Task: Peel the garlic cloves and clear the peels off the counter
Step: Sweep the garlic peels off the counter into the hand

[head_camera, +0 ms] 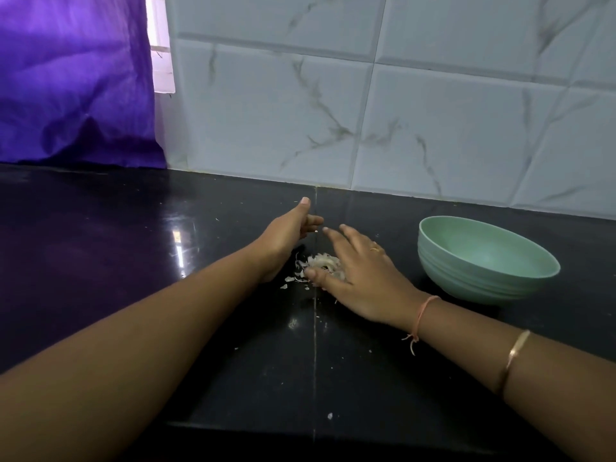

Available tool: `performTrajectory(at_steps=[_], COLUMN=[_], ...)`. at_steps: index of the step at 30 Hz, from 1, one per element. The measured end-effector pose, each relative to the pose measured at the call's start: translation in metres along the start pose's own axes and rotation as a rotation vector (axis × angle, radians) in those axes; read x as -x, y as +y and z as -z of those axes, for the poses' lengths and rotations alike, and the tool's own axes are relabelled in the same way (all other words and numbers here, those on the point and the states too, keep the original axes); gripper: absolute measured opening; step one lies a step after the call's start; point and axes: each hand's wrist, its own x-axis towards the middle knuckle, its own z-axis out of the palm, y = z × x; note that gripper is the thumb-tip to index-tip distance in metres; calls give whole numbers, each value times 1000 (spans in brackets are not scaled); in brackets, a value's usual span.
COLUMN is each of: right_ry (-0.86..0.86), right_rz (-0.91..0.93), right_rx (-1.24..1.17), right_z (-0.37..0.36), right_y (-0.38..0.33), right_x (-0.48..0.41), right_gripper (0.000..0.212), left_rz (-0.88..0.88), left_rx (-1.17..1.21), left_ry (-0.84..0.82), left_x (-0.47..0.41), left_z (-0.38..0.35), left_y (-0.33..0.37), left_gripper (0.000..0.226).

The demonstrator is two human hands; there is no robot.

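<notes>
Both hands are spread open: left hand [286, 236] and right hand [358, 265] cup a little pile of garlic peels [321, 263] on the dark surface [100, 245], green bowl [483, 261] nearby.

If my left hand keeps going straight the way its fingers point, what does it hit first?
Likely the tiled wall. The left hand points away over bare black counter, with nothing visible between; depth is hard to judge.

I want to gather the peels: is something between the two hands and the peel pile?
Nothing visible: the left hand and right hand flank the peel pile directly on the counter.
</notes>
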Motion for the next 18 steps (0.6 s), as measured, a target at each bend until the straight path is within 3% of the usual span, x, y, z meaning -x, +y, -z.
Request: performTrajectory(at_steps=[4, 8, 11, 14, 18], right_ry=[79, 36, 90, 98, -52], right_rz=[-240, -135, -171, -180, -189], right_rx=[-175, -556, -812, -832, -620], right_z=[-6, -3, -1, 4, 8], right_y=[11, 5, 1, 5, 10], right_x=[-18, -23, -35, -56, -76], right_gripper=[73, 49, 42, 43, 49], left_rz=[42, 71, 14, -28, 7], left_rx=[79, 201, 271, 307, 307], left_ry=[-21, -14, 167, 309, 328], left_x=[5, 10, 6, -2, -7], left_z=[-20, -34, -24, -6, 7], left_y=[1, 3, 8, 10, 12], left_gripper=[58, 60, 52, 45, 41])
